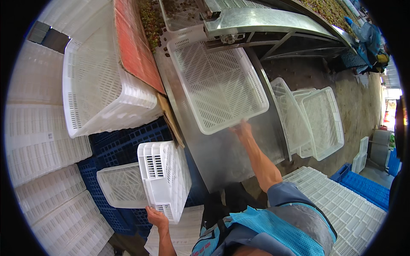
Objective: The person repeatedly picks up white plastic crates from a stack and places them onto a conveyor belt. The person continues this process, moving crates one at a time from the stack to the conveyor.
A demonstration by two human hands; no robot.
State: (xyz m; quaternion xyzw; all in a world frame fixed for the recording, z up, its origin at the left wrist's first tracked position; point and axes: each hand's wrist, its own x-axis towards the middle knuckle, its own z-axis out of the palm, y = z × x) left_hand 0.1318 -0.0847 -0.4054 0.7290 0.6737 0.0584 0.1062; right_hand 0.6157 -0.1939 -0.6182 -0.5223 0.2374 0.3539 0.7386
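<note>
A white slotted plastic tray (221, 86) lies on a metal table (217, 163), its far end beneath the end of a metal conveyor. My right hand (241, 128) grips the tray's near rim, the fingers partly hidden under it. At lower left my left hand (157, 217) is at the lower corner of a white plastic crate (165, 182) tilted on its side, its fingers closed by the edge. Beside that crate, another slotted tray (123, 185) rests over blue plastic pallets (128, 140).
Stacked white crates (41, 137) line the left side. A red board (137, 48) stands along the table's left edge. Several trays (323, 121) lean at the right. The metal conveyor (266, 20) crosses above; a co-worker (368, 38) stands beside it. More stacked crates (336, 204) are lower right.
</note>
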